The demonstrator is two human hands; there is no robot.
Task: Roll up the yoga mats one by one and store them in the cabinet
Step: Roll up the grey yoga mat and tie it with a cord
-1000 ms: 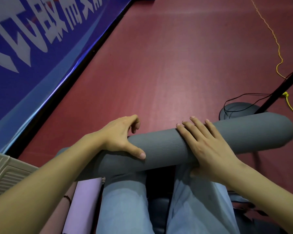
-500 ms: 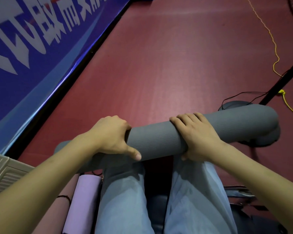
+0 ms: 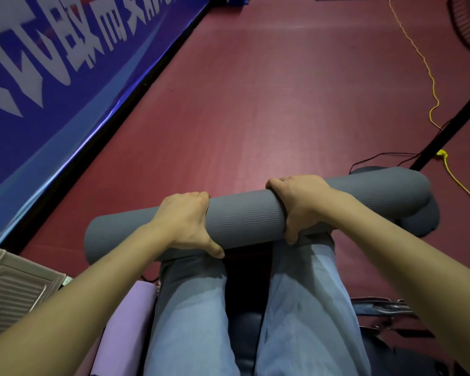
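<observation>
A rolled grey yoga mat point(image 3: 244, 215) lies crosswise in front of me, just above my knees in light jeans. My left hand point(image 3: 186, 221) wraps around its left half, thumb underneath. Gripping the right half is my right hand point(image 3: 299, 202), fingers curled over the top. A rolled lilac mat point(image 3: 122, 324) lies by my left leg, with a pinkish one partly hidden under my left forearm. A beige slatted cabinet panel point(image 3: 14, 286) shows at the lower left.
The floor point(image 3: 269, 104) is dark red. A blue banner wall point(image 3: 52, 77) runs along the left. At right are a black pole point(image 3: 445, 128), a yellow cord point(image 3: 429, 77), black cables and a dark round base point(image 3: 423, 221) behind the mat's end.
Both hands went from resting flat on the grey roll to closing around it, and the roll has lifted slightly off my lap.
</observation>
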